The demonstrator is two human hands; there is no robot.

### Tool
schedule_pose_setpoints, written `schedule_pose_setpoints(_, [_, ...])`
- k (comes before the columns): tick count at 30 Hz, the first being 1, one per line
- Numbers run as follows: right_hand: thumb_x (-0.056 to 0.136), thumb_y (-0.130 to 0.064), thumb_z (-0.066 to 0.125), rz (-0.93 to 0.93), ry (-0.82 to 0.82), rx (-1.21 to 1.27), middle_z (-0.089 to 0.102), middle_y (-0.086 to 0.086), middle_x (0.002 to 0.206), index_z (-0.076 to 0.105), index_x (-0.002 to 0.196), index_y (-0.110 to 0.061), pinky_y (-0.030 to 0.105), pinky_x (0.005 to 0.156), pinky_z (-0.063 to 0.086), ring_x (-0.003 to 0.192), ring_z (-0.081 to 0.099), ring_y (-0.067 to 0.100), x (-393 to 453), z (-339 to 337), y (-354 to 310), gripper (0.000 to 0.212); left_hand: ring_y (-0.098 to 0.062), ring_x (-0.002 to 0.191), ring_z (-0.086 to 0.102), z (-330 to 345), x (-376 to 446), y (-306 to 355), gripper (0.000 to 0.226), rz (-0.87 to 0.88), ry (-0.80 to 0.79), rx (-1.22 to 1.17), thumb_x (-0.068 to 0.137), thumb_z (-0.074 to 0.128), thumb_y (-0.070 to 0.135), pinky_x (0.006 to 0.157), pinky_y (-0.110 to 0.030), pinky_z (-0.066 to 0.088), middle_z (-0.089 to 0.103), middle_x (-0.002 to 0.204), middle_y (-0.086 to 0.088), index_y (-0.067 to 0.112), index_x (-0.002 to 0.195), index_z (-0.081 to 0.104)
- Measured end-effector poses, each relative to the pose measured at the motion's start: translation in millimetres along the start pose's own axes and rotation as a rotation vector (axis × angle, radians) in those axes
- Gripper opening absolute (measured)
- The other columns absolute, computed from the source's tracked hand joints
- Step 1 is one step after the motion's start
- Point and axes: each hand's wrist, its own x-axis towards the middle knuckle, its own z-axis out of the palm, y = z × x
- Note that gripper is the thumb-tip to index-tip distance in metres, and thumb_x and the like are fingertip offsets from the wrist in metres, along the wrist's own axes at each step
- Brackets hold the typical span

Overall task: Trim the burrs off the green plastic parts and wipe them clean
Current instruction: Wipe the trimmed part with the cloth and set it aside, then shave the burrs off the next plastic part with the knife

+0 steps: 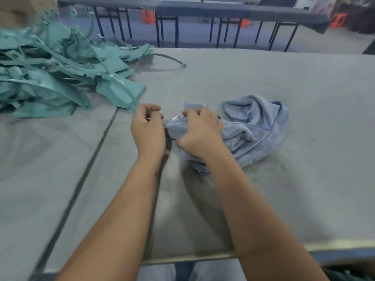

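Note:
A heap of green plastic parts (50,78) lies on the grey table (263,78) at the far left. A crumpled blue cloth (257,126) sits in the middle. My right hand (200,132) grips the cloth's left end, bunched around the top of a thin dark strip (158,189). The strip is blurred and runs from between my hands down to the near table edge. My left hand (148,130) is beside the right one, fingers curled, and seems to pinch the strip's upper end. The strip's colour is hard to tell.
One thin curved green part (172,58) lies apart behind the heap. A dark seam (89,165) runs between two table sections on the left. Small shavings dot the table near the cloth. Black table legs and orange stools stand beyond the far edge.

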Motion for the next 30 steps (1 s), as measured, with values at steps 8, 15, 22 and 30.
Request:
schedule_pose_setpoints(8, [0.078,0.002,0.048,-0.063,0.37,-0.096,0.05,0.009,0.104,0.072,0.097,-0.021,0.032,0.075,0.039,0.1,0.047,0.029,34,-98,41,0.038,-0.004,0.064,0.054,-3,-4,-4,0.025,-0.065,-0.081,0.107,0.086,0.047,0.009,0.062,-0.024,0.044,0.061,0.076,0.009,0.03,0.079,0.059])
schedule_pose_setpoints(15, [0.076,-0.01,0.063,0.259,0.346,-0.29,0.032,0.014,0.142,0.052,0.126,-0.02,0.041,0.103,0.027,0.13,0.031,0.034,46,-112,46,0.052,-0.006,0.068,0.055,0,-10,-6,0.023,-0.036,-0.198,0.195,0.085,0.05,0.011,0.064,-0.024,0.045,0.063,0.078,0.009,0.03,0.079,0.06])
schedule_pose_setpoints(22, [0.089,-0.015,0.047,0.161,0.141,0.041,0.053,0.015,0.127,0.057,0.121,-0.012,0.035,0.091,0.04,0.118,0.05,0.033,29,-19,9,0.033,-0.009,0.075,0.06,-3,-10,-8,0.023,-0.04,-0.198,0.183,0.085,0.049,0.01,0.068,-0.025,0.046,0.065,0.078,0.007,0.029,0.078,0.061])
schedule_pose_setpoints(30, [0.095,-0.031,0.045,0.344,0.112,-0.345,0.045,0.02,0.134,0.064,0.116,-0.006,0.037,0.1,0.032,0.121,0.04,0.036,22,-3,46,0.038,-0.017,0.104,0.046,2,4,-6,0.025,0.149,-0.115,0.413,0.086,0.047,0.009,0.079,-0.022,0.031,0.059,0.092,0.01,0.026,0.081,0.065])
